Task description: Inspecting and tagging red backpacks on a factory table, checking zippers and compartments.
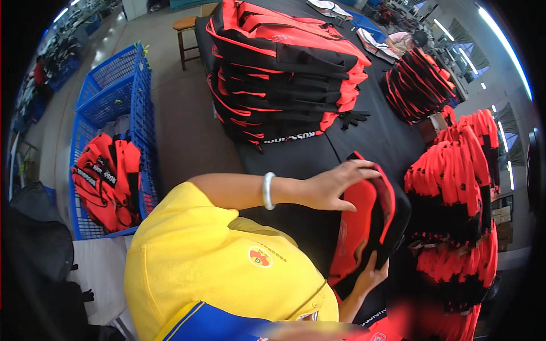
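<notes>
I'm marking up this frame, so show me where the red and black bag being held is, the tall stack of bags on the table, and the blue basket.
red and black bag (364, 227), head view, red inner panel.
stack of bags (284, 74), head view, upper middle.
blue basket (142, 108), head view, right mesh wall.

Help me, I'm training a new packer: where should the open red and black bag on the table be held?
Grip the red and black bag by its open rim, one hand at each end, as the left hand and right hand do now. It lies open and floppy, so the stiff piped edge suits fingers best.
</notes>
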`<action>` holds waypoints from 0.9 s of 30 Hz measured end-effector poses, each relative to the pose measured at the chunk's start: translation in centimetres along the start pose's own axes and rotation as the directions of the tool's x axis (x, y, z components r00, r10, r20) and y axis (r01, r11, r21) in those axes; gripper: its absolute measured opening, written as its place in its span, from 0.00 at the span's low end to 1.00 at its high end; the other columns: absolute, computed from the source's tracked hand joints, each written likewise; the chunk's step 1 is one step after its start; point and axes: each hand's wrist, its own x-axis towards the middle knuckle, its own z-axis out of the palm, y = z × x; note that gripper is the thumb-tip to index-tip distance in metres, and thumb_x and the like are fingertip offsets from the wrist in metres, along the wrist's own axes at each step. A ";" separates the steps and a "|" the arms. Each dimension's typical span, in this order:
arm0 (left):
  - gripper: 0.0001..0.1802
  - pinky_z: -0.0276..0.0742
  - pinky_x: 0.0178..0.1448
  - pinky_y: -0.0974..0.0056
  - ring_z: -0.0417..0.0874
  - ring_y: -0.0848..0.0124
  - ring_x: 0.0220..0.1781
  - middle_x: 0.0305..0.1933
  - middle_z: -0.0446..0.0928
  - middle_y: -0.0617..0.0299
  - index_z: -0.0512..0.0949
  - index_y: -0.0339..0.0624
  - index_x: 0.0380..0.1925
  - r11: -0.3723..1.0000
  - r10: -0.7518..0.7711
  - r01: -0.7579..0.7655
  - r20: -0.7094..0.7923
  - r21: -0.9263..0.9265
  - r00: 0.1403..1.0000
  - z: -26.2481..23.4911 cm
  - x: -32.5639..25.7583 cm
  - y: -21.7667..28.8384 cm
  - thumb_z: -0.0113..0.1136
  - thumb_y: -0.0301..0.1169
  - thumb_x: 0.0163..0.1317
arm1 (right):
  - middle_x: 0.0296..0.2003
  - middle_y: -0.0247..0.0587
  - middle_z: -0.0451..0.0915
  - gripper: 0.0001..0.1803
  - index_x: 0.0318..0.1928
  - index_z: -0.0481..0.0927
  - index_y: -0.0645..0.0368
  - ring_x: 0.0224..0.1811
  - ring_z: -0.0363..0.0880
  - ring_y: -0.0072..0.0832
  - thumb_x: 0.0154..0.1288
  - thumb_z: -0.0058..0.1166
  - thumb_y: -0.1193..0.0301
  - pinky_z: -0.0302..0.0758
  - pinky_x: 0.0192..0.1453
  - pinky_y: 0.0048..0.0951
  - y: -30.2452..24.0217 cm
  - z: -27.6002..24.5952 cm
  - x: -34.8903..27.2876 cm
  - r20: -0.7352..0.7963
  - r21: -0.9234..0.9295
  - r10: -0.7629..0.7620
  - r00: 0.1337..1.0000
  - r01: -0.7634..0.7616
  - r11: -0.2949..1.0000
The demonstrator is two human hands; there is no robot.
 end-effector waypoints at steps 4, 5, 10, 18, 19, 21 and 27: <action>0.30 0.67 0.68 0.57 0.70 0.56 0.65 0.63 0.67 0.50 0.69 0.37 0.60 0.922 -0.352 0.373 -0.170 0.106 0.920 -1.8 -5.2 -6.1 0.65 0.37 0.60 | 0.33 0.44 0.86 0.10 0.44 0.82 0.66 0.34 0.84 0.26 0.62 0.59 0.78 0.76 0.39 0.28 -0.7 -3.9 -1.6 0.148 -0.167 -0.059 0.987 0.083 0.983; 0.29 0.69 0.66 0.59 0.72 0.60 0.62 0.62 0.69 0.51 0.69 0.36 0.59 0.902 -0.401 0.425 -0.213 0.077 0.891 -2.1 -4.9 -6.1 0.64 0.37 0.61 | 0.31 0.42 0.86 0.10 0.44 0.83 0.65 0.32 0.83 0.26 0.62 0.60 0.77 0.76 0.38 0.28 -0.4 -4.3 -1.5 0.140 -0.161 -0.062 0.988 0.085 0.983; 0.35 0.59 0.69 0.48 0.56 0.60 0.76 0.76 0.54 0.53 0.55 0.56 0.73 0.630 -0.766 0.715 -0.090 -0.302 0.636 -3.7 -3.8 -8.9 0.41 0.58 0.72 | 0.23 0.36 0.80 0.06 0.36 0.82 0.64 0.27 0.75 0.17 0.59 0.63 0.76 0.70 0.32 0.23 2.4 -4.0 -2.6 0.015 -0.090 -0.007 1.000 0.008 0.996; 0.40 0.54 0.72 0.49 0.52 0.58 0.79 0.79 0.47 0.52 0.52 0.58 0.75 0.686 -0.652 0.626 0.068 -0.370 0.755 0.2 1.8 -7.6 0.34 0.65 0.70 | 0.28 0.30 0.81 0.04 0.37 0.82 0.65 0.30 0.75 0.16 0.61 0.60 0.79 0.70 0.35 0.21 3.2 -6.4 -5.3 -0.267 0.057 0.040 0.963 -0.025 0.998; 0.40 0.54 0.72 0.50 0.52 0.58 0.78 0.79 0.47 0.53 0.52 0.58 0.75 0.724 -0.615 0.603 0.084 -0.335 0.784 0.7 2.7 -7.0 0.34 0.66 0.70 | 0.28 0.28 0.80 0.03 0.36 0.82 0.65 0.30 0.73 0.15 0.61 0.59 0.79 0.69 0.35 0.20 3.4 -6.8 -5.7 -0.315 0.105 0.065 0.947 -0.033 0.994; 0.40 0.55 0.72 0.52 0.51 0.59 0.79 0.79 0.47 0.55 0.51 0.58 0.75 0.749 -0.576 0.587 0.136 -0.308 0.806 2.2 4.2 -6.1 0.34 0.65 0.70 | 0.28 0.26 0.79 0.02 0.35 0.81 0.64 0.30 0.72 0.14 0.62 0.58 0.79 0.67 0.35 0.20 4.0 -8.0 -6.6 -0.347 0.086 0.065 0.935 -0.037 0.996; 0.43 0.55 0.72 0.50 0.51 0.60 0.79 0.80 0.44 0.56 0.47 0.63 0.76 0.640 -0.626 0.675 0.261 -0.366 0.735 7.2 6.2 -8.1 0.40 0.67 0.67 | 0.28 0.25 0.76 0.04 0.36 0.80 0.62 0.31 0.70 0.14 0.65 0.57 0.74 0.66 0.36 0.21 3.5 -10.4 -8.4 -0.545 0.230 0.216 0.810 -0.103 0.968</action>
